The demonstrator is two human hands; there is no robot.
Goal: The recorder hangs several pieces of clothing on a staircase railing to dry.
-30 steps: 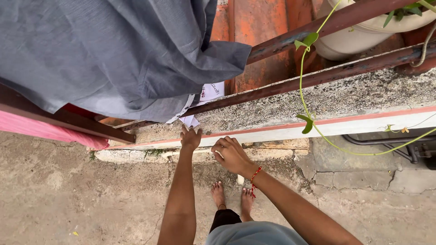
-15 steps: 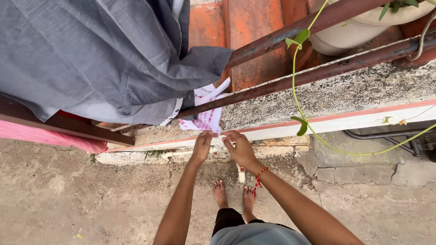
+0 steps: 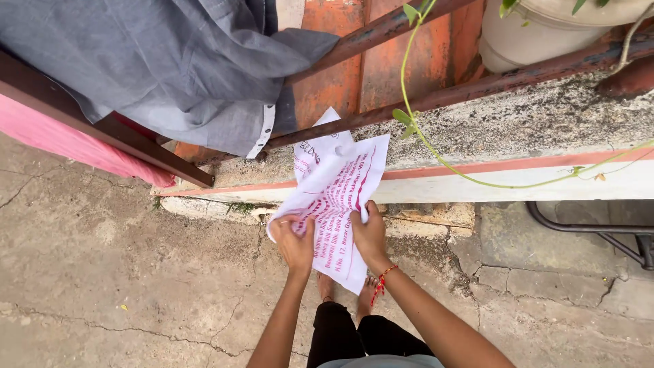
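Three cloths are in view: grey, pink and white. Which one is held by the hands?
The white printed cloth: both the left hand and right hand grip it. The grey and pink ones hang untouched on the railing.

We count two hands: our left hand (image 3: 294, 240) and our right hand (image 3: 368, 235), together holding one white bag (image 3: 337, 197) with red print. On our right wrist sits one red thread bracelet (image 3: 381, 279). Over the railing hang two cloths, one grey shirt (image 3: 163, 68) and one pink cloth (image 3: 75, 140). We see three rusty rails (image 3: 436, 102), one pale plant pot (image 3: 545, 34), one green vine (image 3: 436, 146) and two bare feet (image 3: 325, 286).
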